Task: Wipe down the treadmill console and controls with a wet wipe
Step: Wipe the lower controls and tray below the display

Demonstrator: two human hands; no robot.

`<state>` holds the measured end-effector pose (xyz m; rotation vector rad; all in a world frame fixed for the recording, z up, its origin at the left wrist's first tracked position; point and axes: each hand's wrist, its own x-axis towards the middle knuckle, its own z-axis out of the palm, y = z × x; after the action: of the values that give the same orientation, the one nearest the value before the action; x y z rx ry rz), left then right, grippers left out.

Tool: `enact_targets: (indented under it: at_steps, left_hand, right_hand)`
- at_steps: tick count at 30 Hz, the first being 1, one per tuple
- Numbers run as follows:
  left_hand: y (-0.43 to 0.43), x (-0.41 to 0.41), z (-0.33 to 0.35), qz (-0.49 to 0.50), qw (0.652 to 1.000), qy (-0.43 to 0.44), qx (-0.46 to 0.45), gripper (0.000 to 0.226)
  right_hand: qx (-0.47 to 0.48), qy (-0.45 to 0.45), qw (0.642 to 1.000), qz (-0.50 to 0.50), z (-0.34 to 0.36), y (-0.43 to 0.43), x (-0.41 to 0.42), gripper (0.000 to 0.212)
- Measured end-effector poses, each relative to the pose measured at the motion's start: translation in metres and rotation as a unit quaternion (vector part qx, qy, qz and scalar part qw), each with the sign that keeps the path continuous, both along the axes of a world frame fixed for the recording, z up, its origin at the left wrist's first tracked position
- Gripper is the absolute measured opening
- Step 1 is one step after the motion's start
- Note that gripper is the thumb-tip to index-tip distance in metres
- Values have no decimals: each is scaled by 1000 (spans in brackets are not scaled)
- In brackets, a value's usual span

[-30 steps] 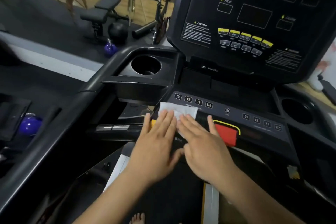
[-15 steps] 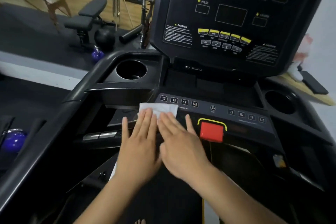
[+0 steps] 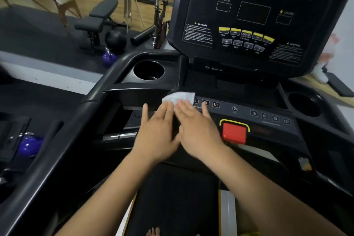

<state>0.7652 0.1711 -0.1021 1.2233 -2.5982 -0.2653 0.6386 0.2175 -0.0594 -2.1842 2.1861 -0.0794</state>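
The crumpled white wet wipe (image 3: pixel 179 97) lies on the left end of the black treadmill control strip (image 3: pixel 239 111), over its first number keys, near the round cup holder (image 3: pixel 149 70). Hard pressure could trigger a key, or the wipe could bunch and slip free. The left hand (image 3: pixel 157 132) and right hand (image 3: pixel 197 128) lie flat side by side, fingers straight, pressing its near edge.

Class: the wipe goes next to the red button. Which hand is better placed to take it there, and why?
The right hand: it presses the wet wipe flat and lies next to the red button; the left hand sits farther off.
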Motion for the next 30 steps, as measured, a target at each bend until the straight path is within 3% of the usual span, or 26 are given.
enact_targets:
  at_steps: [5, 15, 19, 23, 30]
  left_hand:
    - [34, 39, -14, 2, 994, 104, 25, 82]
    - [-43, 10, 20, 19, 958, 199, 208, 50]
    - [-10, 44, 19, 37, 965, 178, 191, 51]
    - [-8, 56, 17, 57, 948, 210, 231, 55]
    - [-75, -10, 26, 70, 971, 127, 190, 44]
  right_hand:
    - [24, 12, 997, 78, -13, 46, 13, 68]
    - [34, 8, 999, 4, 15, -24, -10, 71]
    - [40, 33, 996, 68, 2, 14, 17, 71]
    - [57, 71, 989, 114, -9, 41, 28, 68]
    - [88, 70, 993, 47, 23, -31, -12, 65]
